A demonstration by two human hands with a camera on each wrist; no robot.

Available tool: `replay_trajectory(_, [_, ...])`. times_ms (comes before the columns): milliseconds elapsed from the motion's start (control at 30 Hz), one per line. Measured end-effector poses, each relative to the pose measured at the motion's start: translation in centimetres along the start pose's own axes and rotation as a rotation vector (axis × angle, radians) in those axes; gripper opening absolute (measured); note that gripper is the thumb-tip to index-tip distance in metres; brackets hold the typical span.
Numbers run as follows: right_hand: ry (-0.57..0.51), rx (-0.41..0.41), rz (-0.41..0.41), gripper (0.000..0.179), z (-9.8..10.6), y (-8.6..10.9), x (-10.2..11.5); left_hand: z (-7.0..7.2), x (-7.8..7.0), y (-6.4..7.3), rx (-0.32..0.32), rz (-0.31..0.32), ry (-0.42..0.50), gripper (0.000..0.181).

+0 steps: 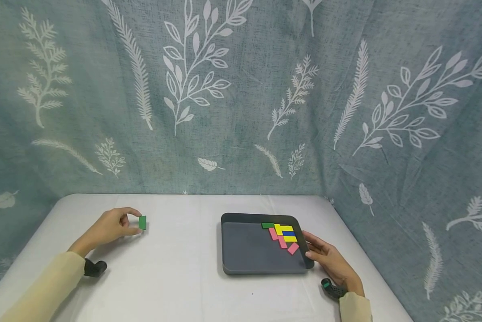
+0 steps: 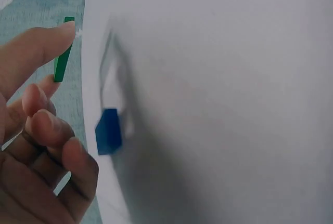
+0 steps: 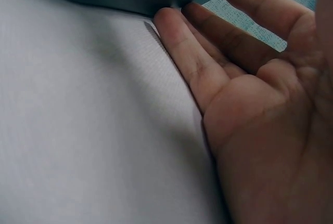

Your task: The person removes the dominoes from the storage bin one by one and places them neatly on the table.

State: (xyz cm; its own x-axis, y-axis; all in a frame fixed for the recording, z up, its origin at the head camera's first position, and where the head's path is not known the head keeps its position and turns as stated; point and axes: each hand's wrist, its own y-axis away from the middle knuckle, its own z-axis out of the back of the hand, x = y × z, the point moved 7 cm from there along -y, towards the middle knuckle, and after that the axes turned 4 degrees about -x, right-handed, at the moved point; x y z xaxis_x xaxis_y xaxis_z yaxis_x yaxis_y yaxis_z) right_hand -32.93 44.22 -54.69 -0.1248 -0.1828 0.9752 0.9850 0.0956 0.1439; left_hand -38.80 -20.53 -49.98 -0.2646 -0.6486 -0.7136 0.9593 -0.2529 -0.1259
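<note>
My left hand [image 1: 109, 225] has the green block [image 1: 142, 222] pinched by its ends, thumb to forefinger, on the left side of the white table [image 1: 176, 259]. Key relation, as I judge it: the dark tray [image 1: 261, 271] lies to the block's right, well apart, with the block about level with the tray's far part. Block's long axis runs fingertip to thumb tip, so crosswise to that left-right gap. My right hand [image 1: 331, 259] is the nearer one to the tray: fairly straight fingers touch its right wall by the near corner, not clutching. Can't tell if a fingertip hooks over the rim.

In the tray, toward the far right: a green strip [image 1: 267, 226] by the far wall, then yellow blocks [image 1: 290, 239], a blue strip [image 1: 288, 233] and pink blocks [image 1: 282, 242]. Yellow ones crowd together; I can't count them surely.

Hard to see: the left wrist view gives me a blue block [image 2: 109, 131], seemingly on the table; I don't find it in the head view, probably masked by the hand. Green block shows nearly edge-on there, partly under the thumb. Right wrist view crops the tray to a bit of wall, contents out of sight.
</note>
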Motion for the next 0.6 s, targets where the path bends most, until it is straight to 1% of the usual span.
replay_trajectory(167, [0.015,-0.006,0.002,0.075,0.0,0.0,0.0,0.2,1.0,0.5,-0.002,0.005,-0.006,0.050])
replay_trajectory(333, [0.017,-0.007,0.003,0.075,0.0,0.0,0.0,0.3,1.5,0.9,-0.024,0.018,-0.024,0.053])
replay_trajectory(433, [0.020,-0.006,0.004,0.075,0.0,0.0,0.1,0.3,1.8,1.0,-0.036,0.028,-0.034,0.054])
replay_trajectory(600, [0.019,-0.005,0.005,0.075,0.0,0.0,0.0,0.2,2.2,0.9,-0.035,0.042,-0.039,0.054])
